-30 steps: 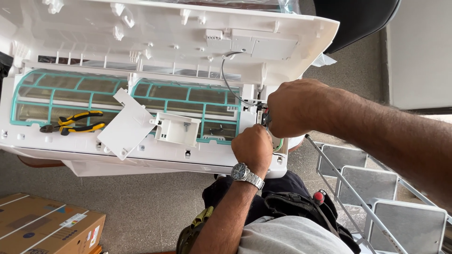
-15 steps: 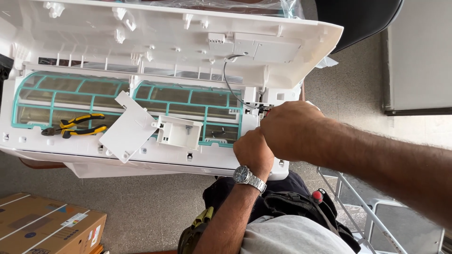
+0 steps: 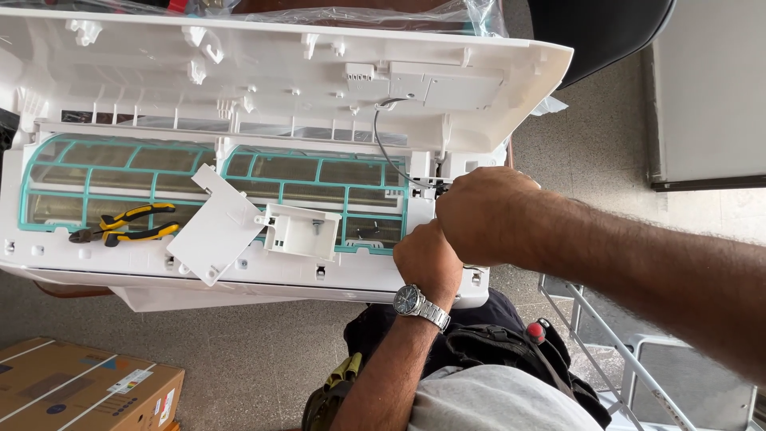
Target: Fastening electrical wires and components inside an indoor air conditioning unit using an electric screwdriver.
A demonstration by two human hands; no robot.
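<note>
A white air-conditioner indoor unit (image 3: 263, 96) lies open, its front panel raised, showing teal filter mesh (image 3: 319, 172). Both my hands work at its right end. My left hand (image 3: 427, 257), with a metal wristwatch (image 3: 415, 303), is curled against the unit's lower right corner. My right hand (image 3: 485, 214) is closed just above it, partly covering it, at the spot where a thin grey cable (image 3: 383, 148) comes down from the panel. What the fingers hold is hidden.
Yellow-handled pliers (image 3: 128, 223) lie on the left filter. A loose white cover plate (image 3: 215, 227) and a small white bracket (image 3: 299, 231) rest mid-unit. A cardboard box (image 3: 80, 391) sits bottom left, a metal stepladder (image 3: 638, 359) bottom right, a tool pouch (image 3: 495, 343) at my waist.
My right hand has come down and left, closing over the left hand at the unit's right end. The left hand stayed almost in place.
</note>
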